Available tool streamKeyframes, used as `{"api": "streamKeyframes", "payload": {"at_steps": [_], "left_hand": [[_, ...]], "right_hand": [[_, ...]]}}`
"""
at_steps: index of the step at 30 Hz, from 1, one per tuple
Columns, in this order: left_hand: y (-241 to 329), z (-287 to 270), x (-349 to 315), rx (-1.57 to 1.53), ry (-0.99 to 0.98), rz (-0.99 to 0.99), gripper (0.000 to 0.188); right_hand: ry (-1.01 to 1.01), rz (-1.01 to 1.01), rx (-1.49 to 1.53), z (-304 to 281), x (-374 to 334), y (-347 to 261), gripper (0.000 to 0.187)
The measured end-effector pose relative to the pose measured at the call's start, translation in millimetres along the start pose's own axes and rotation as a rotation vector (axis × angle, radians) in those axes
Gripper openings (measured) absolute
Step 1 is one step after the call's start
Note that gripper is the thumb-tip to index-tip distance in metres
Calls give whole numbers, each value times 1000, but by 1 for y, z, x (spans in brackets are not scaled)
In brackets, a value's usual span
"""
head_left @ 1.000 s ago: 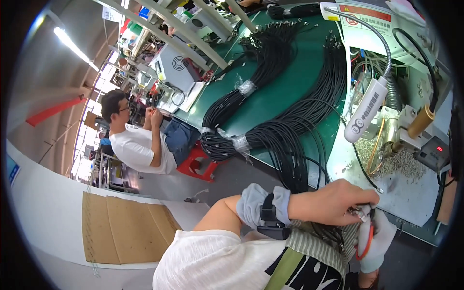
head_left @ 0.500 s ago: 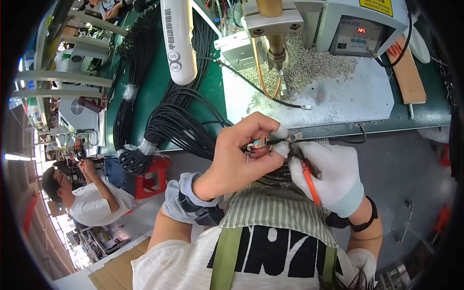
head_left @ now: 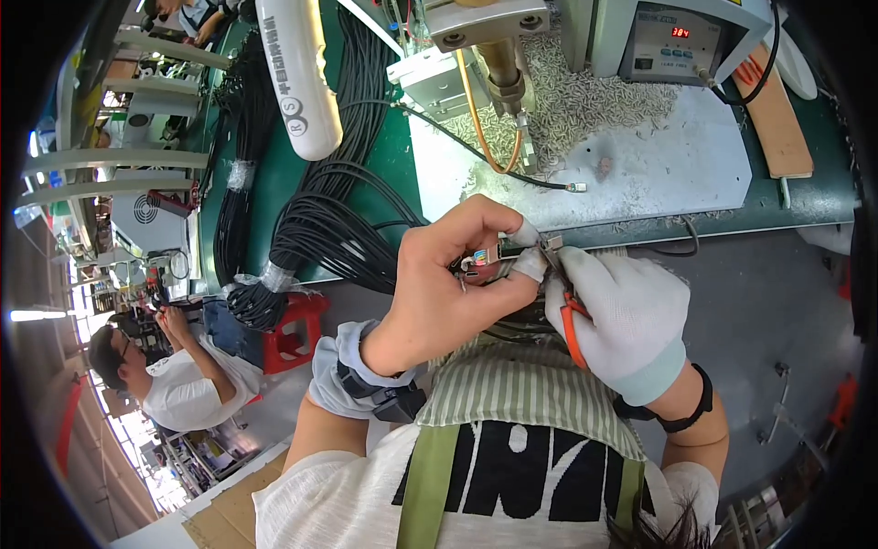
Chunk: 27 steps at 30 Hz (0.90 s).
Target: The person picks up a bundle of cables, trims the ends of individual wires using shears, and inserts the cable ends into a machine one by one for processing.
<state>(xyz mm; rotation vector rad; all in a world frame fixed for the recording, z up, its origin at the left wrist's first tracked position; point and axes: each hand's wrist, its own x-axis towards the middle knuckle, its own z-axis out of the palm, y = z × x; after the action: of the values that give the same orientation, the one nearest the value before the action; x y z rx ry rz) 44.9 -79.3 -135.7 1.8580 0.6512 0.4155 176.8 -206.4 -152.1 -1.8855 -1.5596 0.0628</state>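
My left hand (head_left: 453, 279) is bare, with white finger covers on the thumb and a fingertip. It pinches a small cable connector (head_left: 481, 263) whose coloured wires show. My right hand (head_left: 624, 313) wears a white glove and grips orange-handled cutters (head_left: 571, 326). Their metal jaws (head_left: 551, 244) touch the connector's end. Both hands meet just in front of the bench's green edge, above my striped apron. Black cables run from under my left hand toward my lap.
On the bench, a white mat (head_left: 677, 174) is strewn with metal scraps below a soldering nozzle (head_left: 501, 73) and a grey station (head_left: 681, 41). Black cable bundles (head_left: 320, 229) lie to the left, with a white cylinder (head_left: 294, 78) hanging above. A seated person (head_left: 178, 384) works at lower left, near a red stool (head_left: 294, 331).
The view has swung from the aisle toward the bench. My hands, first at the lower right, now sit in the middle, still joined on the connector and cutters.
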Motion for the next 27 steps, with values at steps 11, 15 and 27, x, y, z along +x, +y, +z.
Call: {"api": "streamKeyframes", "payload": {"at_steps": [11, 15, 27], "left_hand": [[1, 6, 5, -121, 88, -48, 17], [-7, 10, 2, -110, 89, -43, 17], [-50, -26, 53, -491, 26, -417, 17]], "right_hand": [[-111, 154, 383, 6, 6, 3, 17], [-1, 132, 189, 10, 8, 2, 16], [-25, 440, 496, 10, 23, 42, 13]]}}
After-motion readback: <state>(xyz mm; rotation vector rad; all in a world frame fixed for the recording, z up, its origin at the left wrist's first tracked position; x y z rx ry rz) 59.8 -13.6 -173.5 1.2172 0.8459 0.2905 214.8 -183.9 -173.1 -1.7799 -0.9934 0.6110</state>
